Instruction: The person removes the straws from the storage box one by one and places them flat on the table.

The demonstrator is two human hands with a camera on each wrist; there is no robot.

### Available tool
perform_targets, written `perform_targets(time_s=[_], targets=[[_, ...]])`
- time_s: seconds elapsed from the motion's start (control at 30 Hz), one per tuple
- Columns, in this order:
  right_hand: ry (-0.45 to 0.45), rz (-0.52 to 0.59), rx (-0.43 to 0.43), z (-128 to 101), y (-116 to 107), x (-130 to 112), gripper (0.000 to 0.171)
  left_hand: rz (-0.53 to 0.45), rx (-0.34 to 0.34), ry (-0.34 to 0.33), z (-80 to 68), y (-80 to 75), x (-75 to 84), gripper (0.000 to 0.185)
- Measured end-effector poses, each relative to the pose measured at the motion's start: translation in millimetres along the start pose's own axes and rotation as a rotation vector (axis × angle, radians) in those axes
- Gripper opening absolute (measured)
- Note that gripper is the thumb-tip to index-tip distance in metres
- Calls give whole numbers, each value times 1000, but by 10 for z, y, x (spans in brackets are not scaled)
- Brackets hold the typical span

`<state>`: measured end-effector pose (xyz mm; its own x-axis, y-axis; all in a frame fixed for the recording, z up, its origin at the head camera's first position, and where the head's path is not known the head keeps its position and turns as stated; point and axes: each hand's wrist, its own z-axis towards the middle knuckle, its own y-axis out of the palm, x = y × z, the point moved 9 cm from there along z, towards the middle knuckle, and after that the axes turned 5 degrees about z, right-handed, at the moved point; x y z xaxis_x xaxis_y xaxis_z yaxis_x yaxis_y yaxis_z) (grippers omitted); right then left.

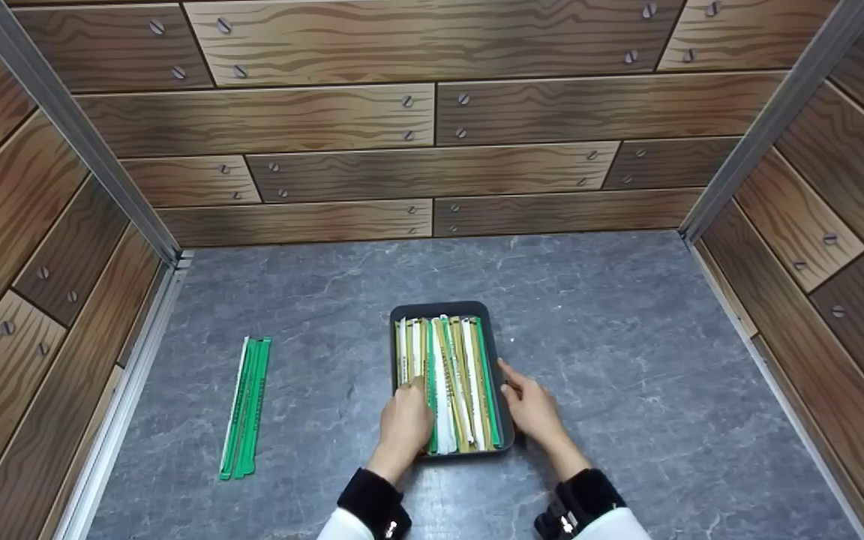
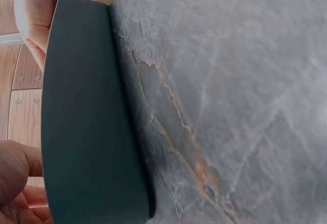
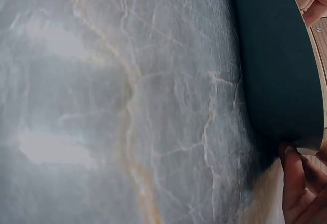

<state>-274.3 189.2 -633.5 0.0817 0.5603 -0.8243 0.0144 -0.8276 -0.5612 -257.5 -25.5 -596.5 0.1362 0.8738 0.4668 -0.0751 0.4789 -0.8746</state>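
Observation:
A dark tray (image 1: 439, 308) sits on the grey table, filled with several green, white and yellow wrapped sticks (image 1: 456, 367) lying lengthwise. My left hand (image 1: 406, 424) is over the tray's near left corner. Its fingers curl down onto the sticks, and the hand's back hides whether they grip one. My right hand (image 1: 529, 405) holds the tray's right wall, thumb at the rim. The left wrist view shows the tray's outer wall (image 2: 87, 117) with left fingers (image 2: 15, 183) beyond it. In the right wrist view, right fingers (image 3: 299, 188) touch the tray's wall (image 3: 276, 55).
A few green sticks (image 1: 246, 409) lie side by side on the grey marble-patterned table (image 1: 627, 337), well left of the tray. Wood-patterned walls (image 1: 432, 112) with metal corner posts close in the back and both sides.

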Motion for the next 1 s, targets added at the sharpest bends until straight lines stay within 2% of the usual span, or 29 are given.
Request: perform_targets(time_s=[0.13, 0.43, 0.63, 0.8, 1.0], targets=[[-13, -16, 5, -1, -3, -6, 48, 2, -2, 8, -9, 14, -2, 40], [-26, -23, 6, 2, -8, -16, 49, -33, -22, 27, -1, 56, -28, 19], [-25, -14, 2, -3, -10, -18, 48, -62, 0, 49, -4, 14, -33, 18], [-36, -11, 6, -9, -18, -33, 48, -120, 19, 53, -34, -110, -29, 28], [-38, -33, 18, -8, -28, -25, 47, -261, 51, 38, -106, -366, -75, 44]])
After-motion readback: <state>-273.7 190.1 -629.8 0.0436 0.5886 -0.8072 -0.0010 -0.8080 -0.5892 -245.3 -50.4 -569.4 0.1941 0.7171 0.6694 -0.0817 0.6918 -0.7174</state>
